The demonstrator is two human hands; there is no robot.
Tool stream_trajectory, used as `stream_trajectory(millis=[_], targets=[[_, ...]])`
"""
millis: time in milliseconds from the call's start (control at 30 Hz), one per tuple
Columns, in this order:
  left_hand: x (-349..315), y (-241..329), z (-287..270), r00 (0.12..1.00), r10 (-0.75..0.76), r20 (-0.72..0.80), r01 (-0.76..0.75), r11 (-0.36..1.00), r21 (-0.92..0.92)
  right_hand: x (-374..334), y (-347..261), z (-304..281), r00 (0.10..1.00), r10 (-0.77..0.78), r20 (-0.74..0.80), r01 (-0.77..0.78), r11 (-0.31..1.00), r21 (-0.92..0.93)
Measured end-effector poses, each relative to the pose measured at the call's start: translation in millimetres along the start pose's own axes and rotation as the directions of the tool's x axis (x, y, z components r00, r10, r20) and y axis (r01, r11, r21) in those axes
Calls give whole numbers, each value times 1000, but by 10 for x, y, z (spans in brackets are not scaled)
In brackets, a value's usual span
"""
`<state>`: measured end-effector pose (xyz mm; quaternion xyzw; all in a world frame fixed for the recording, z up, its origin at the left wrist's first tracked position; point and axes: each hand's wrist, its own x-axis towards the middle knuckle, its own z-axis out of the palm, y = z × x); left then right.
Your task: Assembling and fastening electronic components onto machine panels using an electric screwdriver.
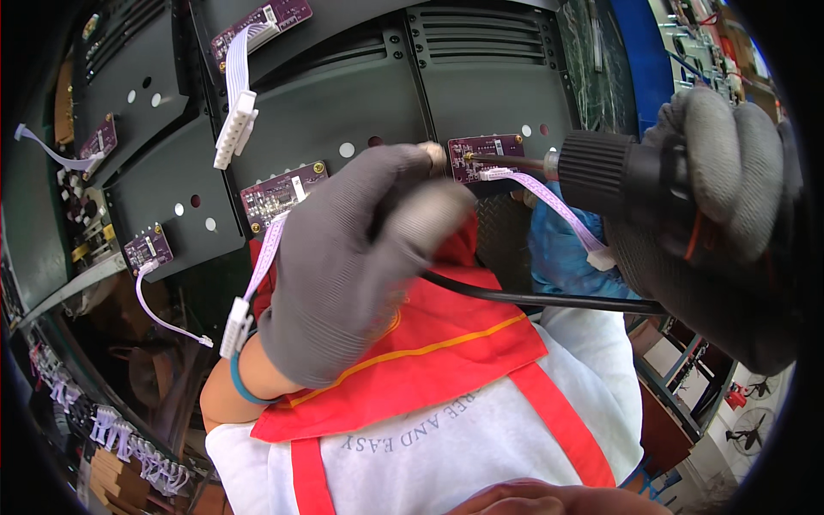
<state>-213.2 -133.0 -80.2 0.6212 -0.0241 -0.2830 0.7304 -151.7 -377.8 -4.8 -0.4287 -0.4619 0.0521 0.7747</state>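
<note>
My right hand [721, 180], in a grey glove, wraps round a black electric screwdriver [605, 176]. Its bit reaches left to a brass-coloured screw on a small purple circuit board [493, 146] fixed to a dark metal panel [506, 90]. From that board hangs a lilac ribbon cable [554, 204] with a white plug. My left hand [335, 266], gloved too, is beside the board's left edge with its fingers curled; the thumb is blurred. Whatever lies inside these fingers is hidden. Partly behind it sits a second purple board [279, 197] with its own ribbon cable [268, 257].
More panels with purple boards lie to the left, one board [148, 247] trailing a thin cable. A board [262, 30] at the top has a wide white-plugged cable [236, 103]. The screwdriver's black cord [549, 300] crosses before my red apron [412, 369]. Bundled cables [129, 446] hang lower left.
</note>
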Motion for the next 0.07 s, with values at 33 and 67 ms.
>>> stream_trajectory(millis=[33,67], targets=[[21,-45,51,964,249,-90,-183,873,453,-2,34,-17,999,-20,25,19,1000,15],[88,-75,147,866,496,-53,-253,527,811,-1,27,-14,1000,-16,25,15,1000,11]])
